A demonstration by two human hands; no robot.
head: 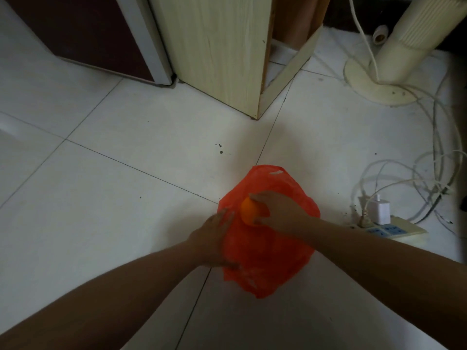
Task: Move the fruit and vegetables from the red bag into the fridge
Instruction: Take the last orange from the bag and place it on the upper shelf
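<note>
Head view: the right hand (280, 213) curls its fingers round a round orange fruit (248, 211) over the crinkled red plastic bag (267, 263); the left hand (214, 239) clutches the bag's nine o'clock edge.

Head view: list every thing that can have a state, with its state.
Red bag: on the floor, mouth open.
Orange: at the bag's mouth, gripped.
Left hand: holds the bag's left edge.
Right hand: curled round the orange.
Fridge: door appears shut.
Power strip: charger and plug inserted.
</note>
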